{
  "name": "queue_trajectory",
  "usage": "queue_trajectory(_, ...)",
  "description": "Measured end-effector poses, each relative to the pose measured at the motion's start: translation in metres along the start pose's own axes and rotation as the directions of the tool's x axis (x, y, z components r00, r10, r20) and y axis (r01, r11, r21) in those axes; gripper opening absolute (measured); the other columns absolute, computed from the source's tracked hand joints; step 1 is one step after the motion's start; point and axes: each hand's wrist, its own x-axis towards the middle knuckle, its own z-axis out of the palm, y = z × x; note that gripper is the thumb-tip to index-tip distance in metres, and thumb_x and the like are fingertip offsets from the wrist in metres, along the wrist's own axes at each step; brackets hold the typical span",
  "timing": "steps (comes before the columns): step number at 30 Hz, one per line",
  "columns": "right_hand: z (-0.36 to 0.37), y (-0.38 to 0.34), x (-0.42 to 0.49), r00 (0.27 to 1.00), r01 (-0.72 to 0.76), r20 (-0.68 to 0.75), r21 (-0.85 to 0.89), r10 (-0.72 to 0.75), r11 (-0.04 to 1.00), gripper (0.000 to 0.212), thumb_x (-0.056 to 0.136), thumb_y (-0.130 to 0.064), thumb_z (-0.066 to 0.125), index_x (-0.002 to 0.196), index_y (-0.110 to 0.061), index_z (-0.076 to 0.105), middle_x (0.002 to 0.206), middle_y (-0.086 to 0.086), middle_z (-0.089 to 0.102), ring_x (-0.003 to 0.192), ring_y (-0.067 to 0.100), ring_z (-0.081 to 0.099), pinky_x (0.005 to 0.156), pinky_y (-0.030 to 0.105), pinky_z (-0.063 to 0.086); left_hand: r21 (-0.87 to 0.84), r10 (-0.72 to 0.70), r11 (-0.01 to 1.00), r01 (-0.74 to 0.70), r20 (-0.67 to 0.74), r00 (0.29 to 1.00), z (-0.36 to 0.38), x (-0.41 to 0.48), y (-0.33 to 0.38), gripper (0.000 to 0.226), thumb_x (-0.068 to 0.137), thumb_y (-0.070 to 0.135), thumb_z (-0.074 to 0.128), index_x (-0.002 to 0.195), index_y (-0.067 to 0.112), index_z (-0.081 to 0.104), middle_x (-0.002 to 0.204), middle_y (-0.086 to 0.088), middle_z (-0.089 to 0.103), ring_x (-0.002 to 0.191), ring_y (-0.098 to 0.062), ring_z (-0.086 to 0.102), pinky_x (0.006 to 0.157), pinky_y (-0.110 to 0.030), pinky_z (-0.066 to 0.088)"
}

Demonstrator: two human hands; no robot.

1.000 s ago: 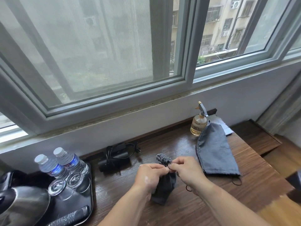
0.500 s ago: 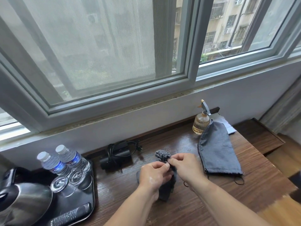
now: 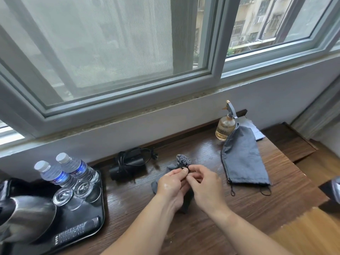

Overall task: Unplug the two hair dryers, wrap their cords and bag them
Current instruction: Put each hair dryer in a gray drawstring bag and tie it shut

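Observation:
A filled grey drawstring bag (image 3: 182, 160) lies in the middle of the wooden desk (image 3: 257, 205), its mouth gathered into a ruffle. My left hand (image 3: 173, 184) and my right hand (image 3: 204, 183) meet just below that ruffle, and each pinches the bag's black drawstring. What is inside the bag is hidden. A black hair dryer (image 3: 127, 165) with its cord wound around it lies behind my left hand, near the wall. A second grey bag (image 3: 242, 161) lies flat on the right, with black cord loops at its near end.
A black tray (image 3: 95, 214) at the left carries two water bottles (image 3: 73, 170), upturned glasses (image 3: 63, 196), a steel kettle (image 3: 24, 216) and a remote (image 3: 77, 230). A glass spray bottle (image 3: 225, 127) stands by the wall. The desk's right edge drops to a lower wooden step (image 3: 292, 142).
Both hands stay at the bag's neck and keep working the drawstring. My right fingers have spread a little. The view has tilted slightly; nothing else on the desk moved.

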Motion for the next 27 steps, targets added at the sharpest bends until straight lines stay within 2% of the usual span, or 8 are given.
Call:
queue_trajectory(3, 0.003, 0.002, -0.013, 0.998, 0.040, 0.041, -0.012, -0.039, 0.999, 0.027, 0.078, -0.017, 0.078, 0.090, -0.033, 0.059, 0.073, -0.022, 0.071, 0.073, -0.003, 0.067, 0.074, 0.027, 0.054, 0.038, -0.015, 0.999, 0.014, 0.018, 1.000, -0.001, 0.004, 0.002, 0.013, 0.092, -0.008, 0.061, 0.087, 0.004, 0.062, 0.074, -0.016, 0.067, 0.063, -0.027, 0.067, 0.054, -0.033, 0.059)
queue_trajectory(6, 0.003, 0.007, -0.021, 0.992, 0.103, 0.073, -0.016, -0.101, 0.995, 0.021, 0.078, -0.026, 0.079, 0.085, -0.031, 0.059, 0.075, -0.021, 0.071, 0.075, -0.003, 0.067, 0.073, 0.023, 0.053, 0.064, 0.001, 0.998, -0.002, 0.015, 1.000, -0.003, 0.011, 0.001, 0.010, 0.093, -0.007, 0.060, 0.092, 0.003, 0.062, 0.077, -0.017, 0.066, 0.064, -0.027, 0.065, 0.068, -0.040, 0.057)
queue_trajectory(10, -0.007, 0.023, -0.017, 0.971, 0.195, -0.108, -0.151, -0.212, 0.969, 0.021, 0.079, -0.024, 0.077, 0.072, -0.030, 0.058, 0.073, -0.011, 0.057, 0.067, 0.006, 0.057, 0.065, 0.017, 0.042, 0.102, 0.016, 0.995, -0.019, 0.034, 0.999, -0.006, 0.012, 0.004, 0.011, 0.097, -0.008, 0.054, 0.098, 0.002, 0.058, 0.076, -0.016, 0.067, 0.060, -0.020, 0.070, 0.053, -0.027, 0.059)
queue_trajectory(13, -0.012, 0.029, -0.002, 0.975, 0.199, -0.071, -0.156, -0.212, 0.967, 0.026, 0.080, -0.015, 0.075, 0.096, -0.033, 0.066, 0.090, -0.016, 0.059, 0.076, 0.006, 0.057, 0.073, 0.007, 0.040, 0.138, 0.008, 0.990, -0.015, 0.053, 0.999, -0.007, 0.010, 0.006, 0.011, 0.098, -0.007, 0.053, 0.095, 0.003, 0.058, 0.070, -0.012, 0.065, 0.052, -0.014, 0.063, 0.044, -0.019, 0.052)
queue_trajectory(16, -0.014, 0.026, 0.011, 0.978, 0.197, 0.096, -0.164, -0.183, 0.967, 0.034, 0.084, -0.025, 0.074, 0.116, -0.034, 0.066, 0.100, -0.020, 0.062, 0.084, -0.002, 0.056, 0.078, 0.002, 0.036, 0.208, 0.010, 0.978, -0.024, 0.068, 0.998, -0.010, 0.010, 0.007, 0.019, 0.099, -0.006, 0.052, 0.086, 0.007, 0.057, 0.064, -0.006, 0.059, 0.047, -0.008, 0.048, 0.038, -0.016, 0.035)
queue_trajectory(21, -0.015, 0.024, 0.018, 0.973, 0.161, 0.202, -0.221, -0.116, 0.962, 0.021, 0.084, -0.035, 0.075, 0.105, -0.034, 0.070, 0.095, -0.020, 0.065, 0.092, 0.003, 0.058, 0.077, 0.015, 0.037, 0.251, 0.041, 0.966, -0.065, 0.100, 0.994, -0.016, 0.009, 0.008, 0.020, 0.099, -0.006, 0.051, 0.084, 0.006, 0.057, 0.064, -0.005, 0.054, 0.045, -0.006, 0.035, 0.040, -0.017, 0.024)
queue_trajectory(25, -0.009, 0.031, 0.013, 0.950, 0.308, 0.156, -0.317, -0.271, 0.897, 0.010, 0.082, -0.030, 0.076, 0.090, -0.028, 0.069, 0.090, -0.018, 0.063, 0.092, 0.008, 0.056, 0.078, 0.015, 0.033, 0.250, 0.061, 0.964, -0.089, 0.117, 0.991, -0.016, 0.006, 0.008, 0.020, 0.098, -0.006, 0.052, 0.083, 0.005, 0.059, 0.057, 0.000, 0.055, 0.045, -0.006, 0.034, 0.040, -0.017, 0.023)
queue_trajectory(27, -0.007, 0.035, 0.011, 0.941, 0.338, 0.124, -0.312, -0.314, 0.888, 0.007, 0.085, -0.027, 0.072, 0.088, -0.029, 0.066, 0.092, -0.017, 0.060, 0.092, 0.008, 0.056, 0.081, 0.020, 0.040, 0.258, 0.066, 0.961, -0.098, 0.130, 0.989, -0.017, 0.005, 0.007, 0.020, 0.098, -0.006, 0.052, 0.083, 0.005, 0.060, 0.056, 0.001, 0.054, 0.046, -0.006, 0.034, 0.041, -0.017, 0.023)
